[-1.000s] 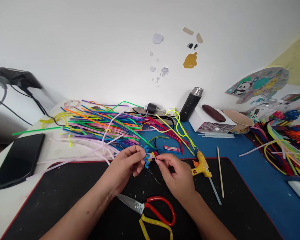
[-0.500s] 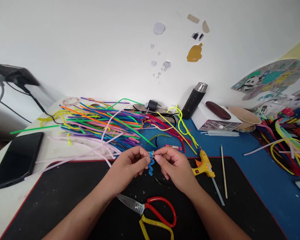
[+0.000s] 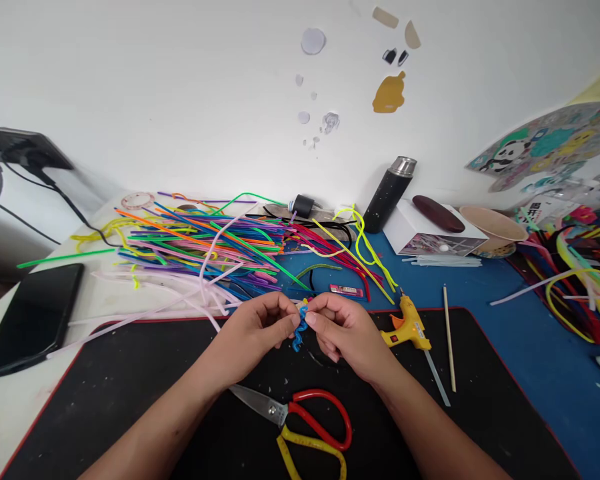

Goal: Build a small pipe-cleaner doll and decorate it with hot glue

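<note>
Left hand (image 3: 261,328) and right hand (image 3: 347,332) are brought almost together over the black mat (image 3: 155,373), backs turned up, fingers curled. The wavy blue piece (image 3: 299,339) is pinched between left thumb and fingertips, its upper end also grasped by the right; its lower end is left hanging, beyond the scissors (image 3: 280,415).

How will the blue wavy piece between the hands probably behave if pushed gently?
The blue wavy piece probably flexes but retains shape: its lower end hangs free, yet wavy. It is likely light, being small and thin. It seems unlikely to roll, given its uneven outline.
</note>
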A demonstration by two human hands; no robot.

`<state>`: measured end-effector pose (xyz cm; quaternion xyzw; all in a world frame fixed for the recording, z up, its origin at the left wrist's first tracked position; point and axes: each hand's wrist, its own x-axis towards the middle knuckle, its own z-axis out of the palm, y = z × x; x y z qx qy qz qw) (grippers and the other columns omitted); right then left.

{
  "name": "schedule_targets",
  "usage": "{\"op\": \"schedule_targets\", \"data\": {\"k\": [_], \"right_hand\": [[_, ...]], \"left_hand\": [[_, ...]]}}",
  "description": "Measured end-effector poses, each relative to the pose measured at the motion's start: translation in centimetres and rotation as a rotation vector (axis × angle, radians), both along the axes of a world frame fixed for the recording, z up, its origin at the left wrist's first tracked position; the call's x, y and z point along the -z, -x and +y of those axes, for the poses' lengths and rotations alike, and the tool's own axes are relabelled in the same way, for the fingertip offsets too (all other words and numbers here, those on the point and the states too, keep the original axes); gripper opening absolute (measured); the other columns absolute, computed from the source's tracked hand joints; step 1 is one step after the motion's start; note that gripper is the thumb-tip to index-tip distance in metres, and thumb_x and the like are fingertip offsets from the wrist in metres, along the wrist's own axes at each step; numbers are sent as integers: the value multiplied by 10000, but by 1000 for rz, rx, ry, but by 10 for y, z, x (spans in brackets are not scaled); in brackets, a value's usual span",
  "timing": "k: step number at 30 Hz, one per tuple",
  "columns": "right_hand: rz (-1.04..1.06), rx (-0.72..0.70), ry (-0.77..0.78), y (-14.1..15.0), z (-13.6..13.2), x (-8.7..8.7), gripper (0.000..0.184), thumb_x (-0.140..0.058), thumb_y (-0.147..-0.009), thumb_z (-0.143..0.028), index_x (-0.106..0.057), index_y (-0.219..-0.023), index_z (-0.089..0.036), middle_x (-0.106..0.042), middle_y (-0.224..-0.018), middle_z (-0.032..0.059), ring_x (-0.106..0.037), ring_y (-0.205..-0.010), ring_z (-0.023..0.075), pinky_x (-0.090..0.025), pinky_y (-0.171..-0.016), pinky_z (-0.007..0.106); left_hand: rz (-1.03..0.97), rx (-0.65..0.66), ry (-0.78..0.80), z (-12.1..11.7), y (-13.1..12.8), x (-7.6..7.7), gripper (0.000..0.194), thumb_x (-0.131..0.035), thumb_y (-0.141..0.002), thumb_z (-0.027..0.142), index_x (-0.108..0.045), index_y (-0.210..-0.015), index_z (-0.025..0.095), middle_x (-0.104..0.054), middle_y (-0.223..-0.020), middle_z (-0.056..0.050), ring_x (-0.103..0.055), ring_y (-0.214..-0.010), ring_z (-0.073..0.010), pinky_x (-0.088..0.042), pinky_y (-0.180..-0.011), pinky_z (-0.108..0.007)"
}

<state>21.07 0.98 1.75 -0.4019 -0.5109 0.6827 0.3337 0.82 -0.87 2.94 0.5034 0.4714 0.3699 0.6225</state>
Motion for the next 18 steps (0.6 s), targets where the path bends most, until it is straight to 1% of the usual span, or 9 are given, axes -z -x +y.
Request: {"op": "schedule_targets", "data": {"k": [5,9,12,15,18], "right_hand": [[-16,2,-9,1,0,-4,336,-785,-895,-497,-655,-915,-188,-434,-507,-136,-363,-348,49,-232,-384,195],[-73,40,-61,1,-1,-5,318,-757,-911,-490,-652,-897,-191,-424,-511,-133,-364,-354,51,-239,-394,199],[-92,77,-73,1,-2,-3,321,-747,-911,-504,-639,-895,-202,-410,-510,-134,-350,-355,58,-241,-391,208],[-119,117,-108,0,-3,-1,306,-726,-925,-499,-635,-893,-209,-392,-509,-132,-330,-361,66,-239,-393,222],[-205,179,-216,1,-4,-1,244,-699,-948,-441,-650,-880,-212,-391,-525,-116,-342,-402,81,-261,-420,237]], "left_hand": [[4,9,0,0,0,0,333,-744,-881,507,-662,-837,187,-560,-707,39,-465,-597,-107,-387,-563,-233],[-9,9,-1,1,0,-1,340,-761,-878,521,-697,-857,187,-595,-708,26,-480,-605,-115,-401,-566,-236],[-35,15,-1,2,2,-2,342,-766,-881,527,-736,-910,188,-622,-725,19,-491,-610,-119,-408,-567,-237],[-41,-21,-16,3,5,-3,329,-781,-879,510,-756,-964,192,-660,-779,7,-522,-639,-125,-426,-582,-239],[-1,-82,-62,3,7,-3,289,-809,-862,462,-751,-949,193,-703,-841,-9,-599,-736,-150,-480,-678,-255]]}}
